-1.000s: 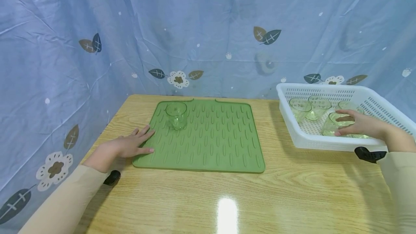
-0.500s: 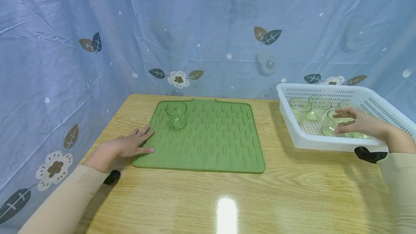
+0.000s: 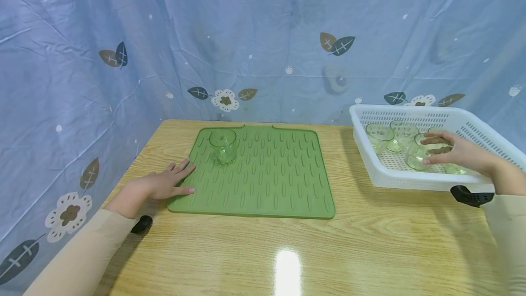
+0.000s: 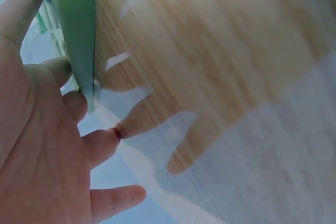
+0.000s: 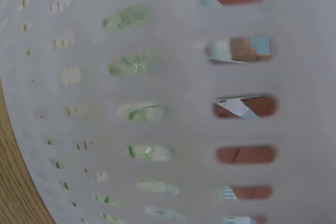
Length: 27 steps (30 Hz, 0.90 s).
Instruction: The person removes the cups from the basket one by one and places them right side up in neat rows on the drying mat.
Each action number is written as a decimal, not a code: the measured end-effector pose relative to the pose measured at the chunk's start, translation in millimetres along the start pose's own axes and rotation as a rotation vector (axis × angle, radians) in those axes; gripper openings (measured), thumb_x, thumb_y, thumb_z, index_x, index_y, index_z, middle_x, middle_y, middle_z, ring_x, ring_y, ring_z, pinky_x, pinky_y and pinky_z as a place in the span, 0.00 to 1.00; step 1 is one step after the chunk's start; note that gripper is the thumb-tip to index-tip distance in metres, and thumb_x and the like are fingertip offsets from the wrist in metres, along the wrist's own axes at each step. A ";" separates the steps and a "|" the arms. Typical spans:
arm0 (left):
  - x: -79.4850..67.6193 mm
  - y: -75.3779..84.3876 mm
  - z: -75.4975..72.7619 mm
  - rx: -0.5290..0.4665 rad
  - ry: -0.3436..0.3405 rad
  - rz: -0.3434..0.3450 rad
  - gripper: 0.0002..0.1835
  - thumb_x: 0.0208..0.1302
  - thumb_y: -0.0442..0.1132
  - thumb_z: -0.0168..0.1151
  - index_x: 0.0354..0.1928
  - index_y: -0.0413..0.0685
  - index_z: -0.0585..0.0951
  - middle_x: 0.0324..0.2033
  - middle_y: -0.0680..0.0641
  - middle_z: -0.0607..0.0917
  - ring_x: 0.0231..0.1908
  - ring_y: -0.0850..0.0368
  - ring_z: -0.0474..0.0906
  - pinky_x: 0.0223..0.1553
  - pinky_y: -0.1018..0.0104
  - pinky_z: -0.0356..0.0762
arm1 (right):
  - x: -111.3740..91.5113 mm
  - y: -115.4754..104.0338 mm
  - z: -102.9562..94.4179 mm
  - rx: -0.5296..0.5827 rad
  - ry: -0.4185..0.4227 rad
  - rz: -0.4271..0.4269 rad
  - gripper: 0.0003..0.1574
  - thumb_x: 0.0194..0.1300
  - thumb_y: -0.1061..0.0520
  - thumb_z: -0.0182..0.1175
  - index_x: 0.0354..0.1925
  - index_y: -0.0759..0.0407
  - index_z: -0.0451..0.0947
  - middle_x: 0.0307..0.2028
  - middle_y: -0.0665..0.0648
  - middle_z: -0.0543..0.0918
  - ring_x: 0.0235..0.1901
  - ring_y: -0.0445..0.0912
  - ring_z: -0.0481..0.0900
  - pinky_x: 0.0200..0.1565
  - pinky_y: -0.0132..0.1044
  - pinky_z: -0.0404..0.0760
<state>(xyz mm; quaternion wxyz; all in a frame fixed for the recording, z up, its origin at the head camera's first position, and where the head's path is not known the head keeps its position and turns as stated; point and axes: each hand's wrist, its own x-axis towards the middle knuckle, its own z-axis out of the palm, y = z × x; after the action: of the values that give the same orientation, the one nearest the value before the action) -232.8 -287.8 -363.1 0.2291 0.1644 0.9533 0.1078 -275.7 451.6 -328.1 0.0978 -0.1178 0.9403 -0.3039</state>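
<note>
The table [image 3: 230, 250] carries one green mat [image 3: 263, 186] toward its left edge and, rightward by its back edge, one white basket [image 3: 382, 178] with at least five glasses [image 3: 379, 140]; one more glass [image 3: 223, 147] stands on the mat. The nearer right hand [image 3: 464, 153] pinches a basket glass [image 3: 415, 155] left of its palm, rim tilted toward it; the left hand [image 3: 166, 182] rests, fingers spread, on the mat's left edge.

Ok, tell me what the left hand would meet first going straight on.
Along the green mat, the left hand would probably meet the glass standing there; it points roughly that way, though depth is unclear.
</note>
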 end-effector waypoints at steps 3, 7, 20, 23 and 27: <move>0.2 -1.4 0.9 0.004 0.003 -0.001 0.51 0.73 0.68 0.53 0.82 0.43 0.47 0.80 0.33 0.36 0.74 0.22 0.34 0.59 0.13 0.38 | -0.4 -2.6 -1.8 0.000 0.022 -0.010 0.54 0.71 0.55 0.68 0.77 0.72 0.46 0.66 0.64 0.68 0.48 0.21 0.67 0.43 0.32 0.79; 1.0 -3.3 1.6 0.008 0.008 -0.003 0.51 0.73 0.68 0.52 0.83 0.43 0.47 0.80 0.33 0.36 0.75 0.22 0.34 0.59 0.13 0.38 | -0.8 -5.3 -2.7 0.031 0.050 -0.037 0.53 0.71 0.58 0.67 0.77 0.73 0.46 0.60 0.47 0.70 0.46 0.17 0.67 0.41 0.29 0.79; 0.0 -0.6 1.5 0.009 0.004 -0.003 0.51 0.73 0.68 0.53 0.83 0.43 0.48 0.80 0.34 0.36 0.75 0.23 0.34 0.60 0.13 0.38 | -5.9 -17.5 -1.8 0.112 0.162 -0.079 0.48 0.72 0.61 0.65 0.80 0.59 0.51 0.51 0.29 0.71 0.47 0.19 0.71 0.41 0.24 0.78; -0.7 0.4 1.3 0.007 0.002 -0.001 0.51 0.73 0.67 0.53 0.83 0.43 0.48 0.80 0.34 0.36 0.75 0.23 0.34 0.59 0.13 0.39 | -6.8 -20.6 -1.1 0.164 0.190 -0.110 0.43 0.73 0.64 0.63 0.77 0.47 0.56 0.51 0.30 0.73 0.48 0.21 0.72 0.42 0.22 0.78; -0.8 0.8 0.9 0.007 0.005 0.001 0.51 0.73 0.67 0.53 0.83 0.43 0.48 0.80 0.34 0.37 0.75 0.22 0.34 0.59 0.13 0.39 | -7.0 -24.8 0.4 0.238 0.231 -0.147 0.41 0.73 0.69 0.61 0.71 0.36 0.59 0.52 0.35 0.73 0.49 0.23 0.73 0.42 0.20 0.77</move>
<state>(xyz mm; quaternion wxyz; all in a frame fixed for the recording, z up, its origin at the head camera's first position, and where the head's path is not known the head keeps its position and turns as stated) -231.5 -287.3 -363.3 0.2263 0.1653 0.9542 0.1050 -264.9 433.9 -312.8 -0.0199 -0.1384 0.8914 -0.4311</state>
